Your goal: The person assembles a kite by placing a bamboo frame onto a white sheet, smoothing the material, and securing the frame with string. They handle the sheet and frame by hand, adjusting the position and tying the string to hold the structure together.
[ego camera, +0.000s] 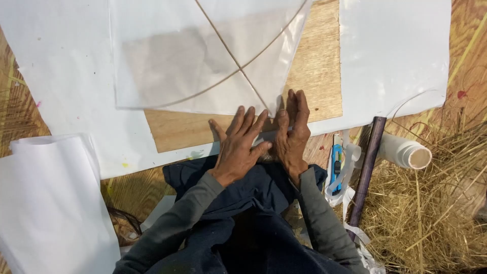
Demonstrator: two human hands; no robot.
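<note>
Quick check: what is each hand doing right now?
Left hand: open, flat, pressing the translucent sheet near its corner.
Right hand: open, fingers extended, pressing the same corner.

A translucent white kite sheet [203, 56] lies over tan plywood [314, 76]; grey sleeves [172, 223], a blue cutter [336, 162], golden straw [431, 213].

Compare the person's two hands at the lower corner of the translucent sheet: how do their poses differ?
The left hand lies flat, palm down, fingers spread; the right hand stands more on edge, fingers together. The left hand rests mostly on the plywood board; the right hand's fingertips reach the translucent sheet corner. Both are bare, side by side, with grey sleeves.
</note>
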